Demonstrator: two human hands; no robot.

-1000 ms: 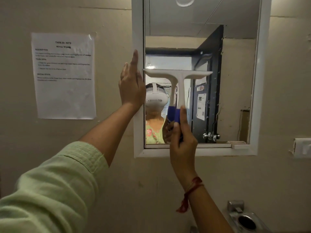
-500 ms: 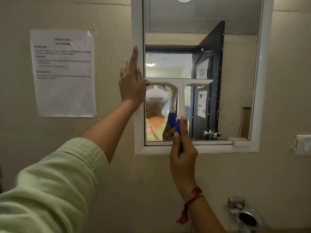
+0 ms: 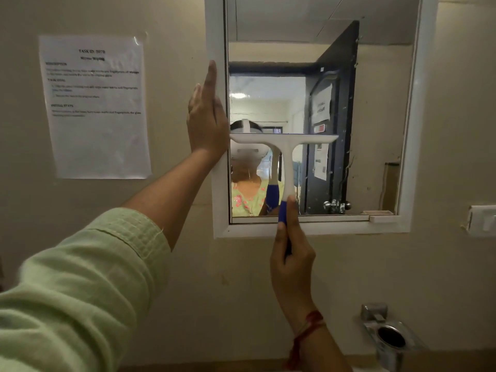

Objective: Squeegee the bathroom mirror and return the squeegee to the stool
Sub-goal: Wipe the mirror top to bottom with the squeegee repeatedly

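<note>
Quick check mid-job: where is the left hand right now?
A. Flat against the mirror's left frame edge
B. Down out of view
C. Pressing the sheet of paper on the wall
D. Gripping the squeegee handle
A: the left hand lies open and flat on the white mirror frame, while the right hand alone grips the squeegee.

Beige wall [image 3: 268,285] carrying a white-framed mirror [image 3: 375,76], a printed paper sheet [image 3: 96,108] fixed flat to its left, a white switch plate [image 3: 483,220] at the right edge, and a chromed holder [image 3: 389,336] low right, possibly a soap or cup ring. The squeegee [image 3: 284,146] blade lies against the mirror glass, and the left hand [image 3: 206,119] presses flat on the frame's left side.
</note>
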